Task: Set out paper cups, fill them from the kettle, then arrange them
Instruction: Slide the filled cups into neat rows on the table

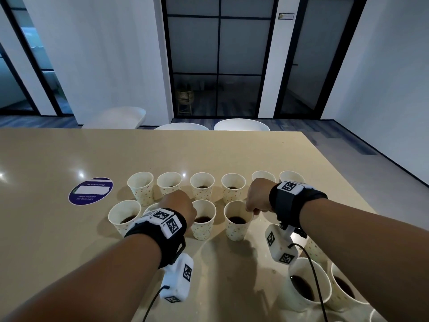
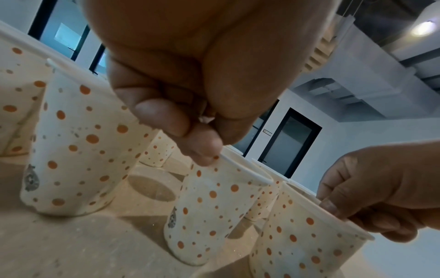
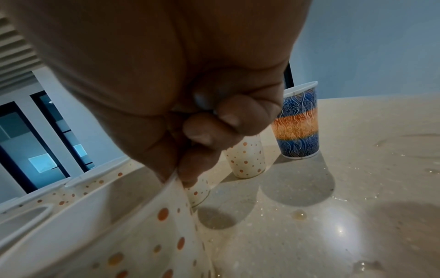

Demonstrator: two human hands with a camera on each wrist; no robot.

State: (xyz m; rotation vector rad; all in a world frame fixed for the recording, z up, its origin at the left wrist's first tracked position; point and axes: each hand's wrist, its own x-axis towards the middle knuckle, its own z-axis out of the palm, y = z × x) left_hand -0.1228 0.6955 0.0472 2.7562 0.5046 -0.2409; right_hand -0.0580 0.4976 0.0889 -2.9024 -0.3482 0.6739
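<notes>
My forearms [image 1: 76, 270] lead; each hand pinches a filled cup's rim: left hand [image 1: 180, 206] on one cup [image 1: 203, 220], right hand [image 1: 257, 196] on another [image 1: 236, 221]. I'd slide both level and slowly.

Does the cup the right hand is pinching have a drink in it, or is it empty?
It has a drink in it. The head view shows dark liquid low inside the dotted cup, far below the rim that the right hand pinches.

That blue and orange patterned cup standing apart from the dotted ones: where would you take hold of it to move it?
Wrap a hand round the middle of the blue and orange cup's wall, coming from its open right side; a dotted cup stands close on its left. It is upright and tapers downward, so a side grip should hold. Its contents are not visible, so keep it level.
</notes>
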